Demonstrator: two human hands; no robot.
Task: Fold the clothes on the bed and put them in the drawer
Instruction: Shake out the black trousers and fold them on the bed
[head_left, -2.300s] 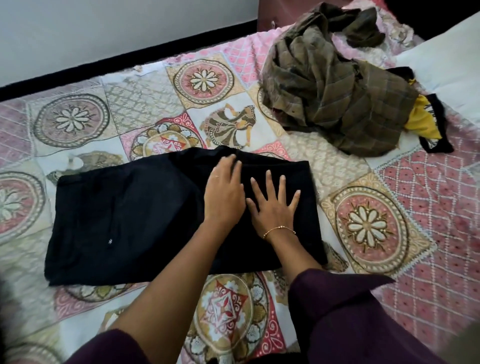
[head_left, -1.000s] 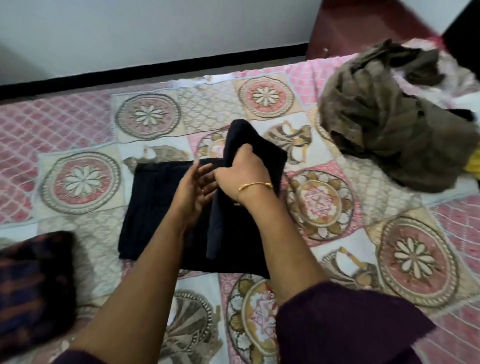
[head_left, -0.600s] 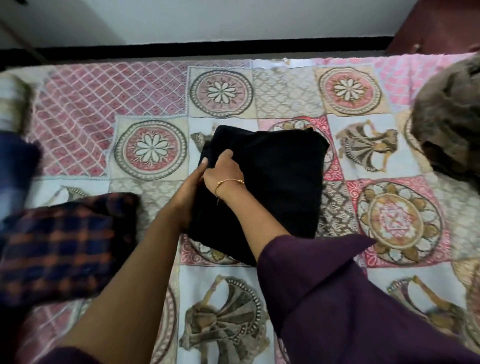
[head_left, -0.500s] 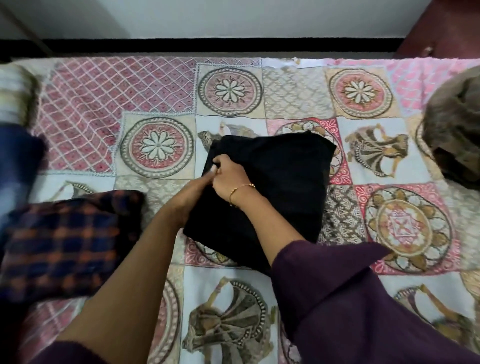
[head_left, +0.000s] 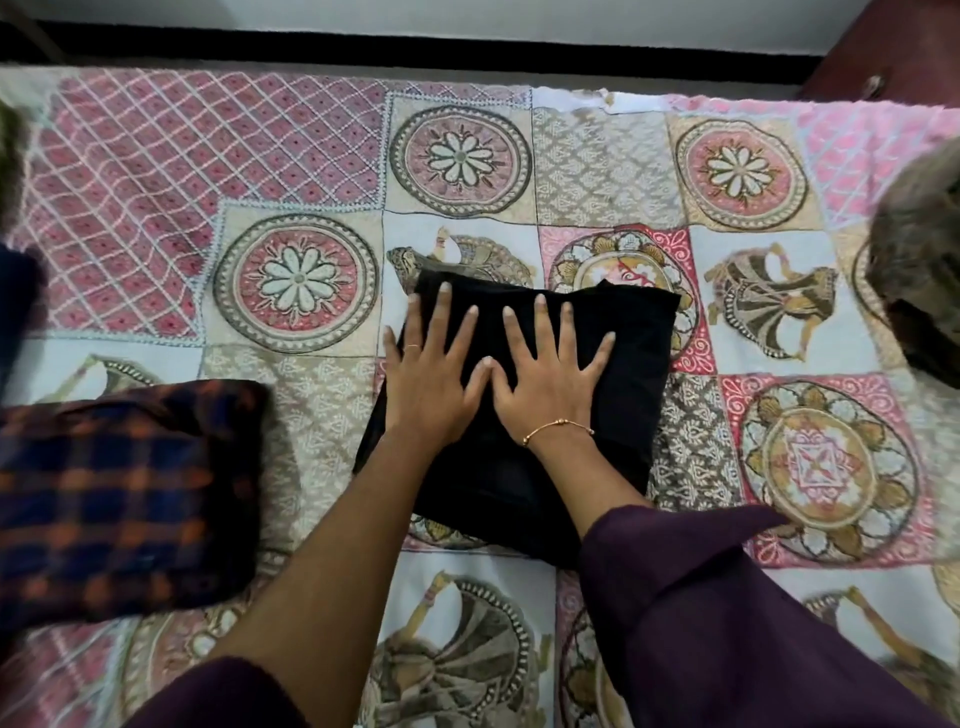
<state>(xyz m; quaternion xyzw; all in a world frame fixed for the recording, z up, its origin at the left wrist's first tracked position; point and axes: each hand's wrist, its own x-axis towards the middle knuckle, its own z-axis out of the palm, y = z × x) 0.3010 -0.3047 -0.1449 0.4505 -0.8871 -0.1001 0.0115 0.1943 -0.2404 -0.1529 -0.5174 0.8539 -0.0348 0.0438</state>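
A black garment (head_left: 634, 364), folded into a compact square, lies in the middle of the patterned bedspread (head_left: 311, 166). My left hand (head_left: 431, 374) lies flat on its left part, fingers spread and straight. Beside it my right hand (head_left: 550, 379), a thin gold bracelet on the wrist, presses flat on the centre with fingers spread. The two thumbs touch. Neither hand grips the cloth. No drawer is in view.
A folded navy and orange checked garment (head_left: 114, 493) lies at the left, near the bed's front. An unfolded olive-brown checked pile (head_left: 924, 275) sits at the right edge. Beyond the bed's far edge runs a white wall with a dark skirting (head_left: 415, 47).
The black garment went from a wide rectangle to a compact square. Both hands, which gripped its left fold half a second ago, have let go and now lie flat on top.
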